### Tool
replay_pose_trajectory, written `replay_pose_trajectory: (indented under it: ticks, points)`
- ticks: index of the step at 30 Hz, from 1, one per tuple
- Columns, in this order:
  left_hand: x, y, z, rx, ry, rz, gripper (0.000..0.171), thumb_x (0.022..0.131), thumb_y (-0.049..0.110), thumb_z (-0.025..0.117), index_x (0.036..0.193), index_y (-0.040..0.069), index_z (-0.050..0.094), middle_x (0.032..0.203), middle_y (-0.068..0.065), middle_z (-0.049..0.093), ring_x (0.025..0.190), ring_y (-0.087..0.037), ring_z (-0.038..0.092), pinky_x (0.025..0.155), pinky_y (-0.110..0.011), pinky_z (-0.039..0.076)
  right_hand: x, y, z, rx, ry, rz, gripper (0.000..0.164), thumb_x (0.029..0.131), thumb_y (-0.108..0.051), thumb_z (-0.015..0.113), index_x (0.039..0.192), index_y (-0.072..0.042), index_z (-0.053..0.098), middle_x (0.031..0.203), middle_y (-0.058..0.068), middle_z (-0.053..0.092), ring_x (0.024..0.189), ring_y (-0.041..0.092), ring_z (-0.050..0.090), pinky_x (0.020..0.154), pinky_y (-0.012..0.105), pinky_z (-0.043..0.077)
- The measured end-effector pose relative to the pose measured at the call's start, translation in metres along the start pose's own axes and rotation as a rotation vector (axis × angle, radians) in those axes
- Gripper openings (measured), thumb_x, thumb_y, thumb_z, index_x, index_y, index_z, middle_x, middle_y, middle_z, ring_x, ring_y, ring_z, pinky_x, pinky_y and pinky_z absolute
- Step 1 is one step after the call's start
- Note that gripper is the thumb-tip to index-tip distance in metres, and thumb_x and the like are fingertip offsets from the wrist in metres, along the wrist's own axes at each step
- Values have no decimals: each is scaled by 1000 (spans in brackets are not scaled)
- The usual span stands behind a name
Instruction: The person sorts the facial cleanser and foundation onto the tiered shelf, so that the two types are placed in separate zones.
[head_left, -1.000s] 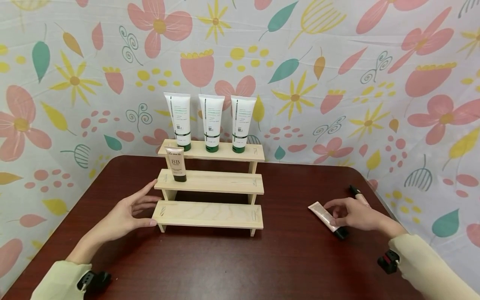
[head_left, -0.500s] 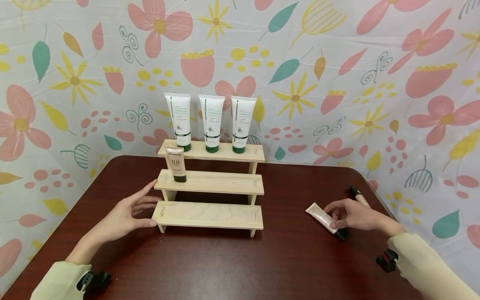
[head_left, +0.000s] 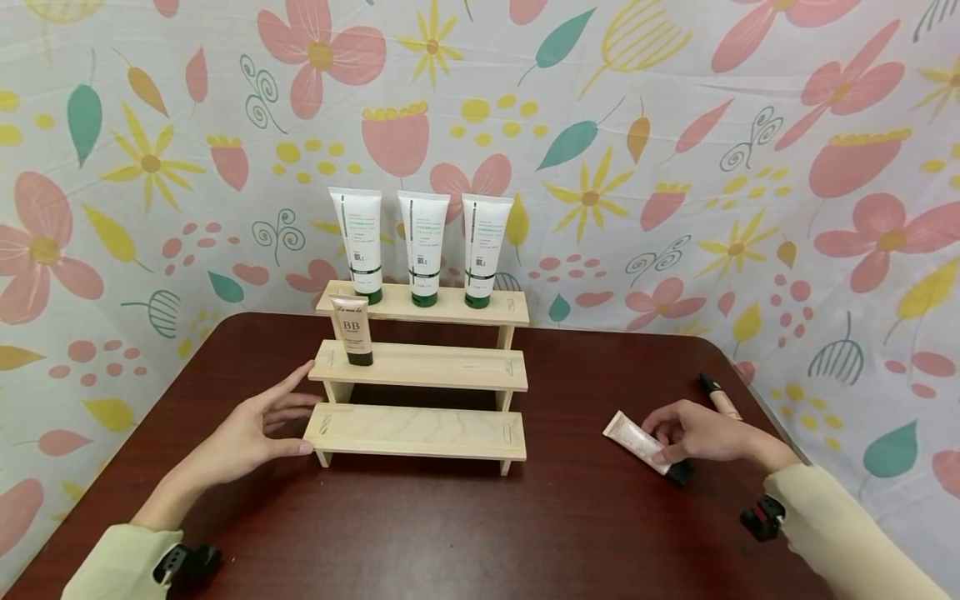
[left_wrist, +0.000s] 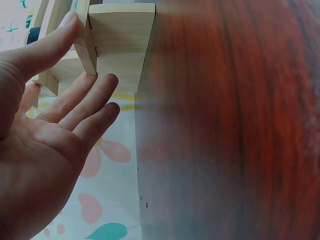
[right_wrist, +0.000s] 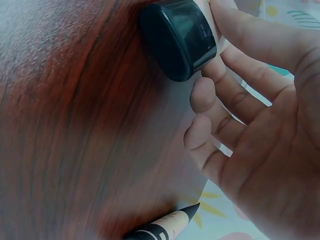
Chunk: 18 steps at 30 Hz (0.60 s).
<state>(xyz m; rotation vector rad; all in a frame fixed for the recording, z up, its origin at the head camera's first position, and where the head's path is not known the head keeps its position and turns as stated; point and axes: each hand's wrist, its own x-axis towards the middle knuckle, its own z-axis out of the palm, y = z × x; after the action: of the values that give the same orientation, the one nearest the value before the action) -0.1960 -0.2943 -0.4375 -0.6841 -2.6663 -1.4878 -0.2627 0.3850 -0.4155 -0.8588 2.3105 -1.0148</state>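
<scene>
A three-step wooden display rack stands on the table. My left hand rests at its left end with the fingers fairly straight, the thumb by the bottom step and the forefinger by the middle one. Several upright tubes stand on the rack: white ones with green caps, such as the middle white tube, on the top step, and a beige BB cream tube at the left of the middle step. Over at the right, my right hand pinches another pale beige cream tube near its black cap, thumb against fingers.
A slim beige tube with a black pointed cap lies near the right edge of the dark wooden table. Behind the table hangs a flower-patterned cloth.
My right hand has shifted slightly to the left and toward me with the beige cream tube. The left hand and the rack have stayed in place.
</scene>
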Motion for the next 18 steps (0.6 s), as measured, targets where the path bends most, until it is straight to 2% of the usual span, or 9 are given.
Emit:
replay_pose_trajectory:
  ticks: [8,15,18]
  points:
    - [0,2,-1,9,0,-14,109,84,13,91,170,24,25,136,-18,66,121,-37,67,101,-30,51,2,-1,2,-39,-4,33,21,93,-8,81,109,2,72,71,-1,56,55,2,38,52,24,37]
    - [0,2,-1,3,-1,-12,109,84,13,91,170,24,25,136,-17,66,121,-36,67,101,-26,50,6,-7,5,-89,8,48,17,91,-13,84,102,-4,74,73,-1,61,59,3,47,55,24,41]
    - [0,1,0,2,-2,-16,109,85,14,91,170,25,25,136,-16,66,121,-36,67,101,-26,50,7,-11,8,-61,13,27,16,92,-11,83,102,-3,73,72,-1,60,57,2,44,54,24,40]
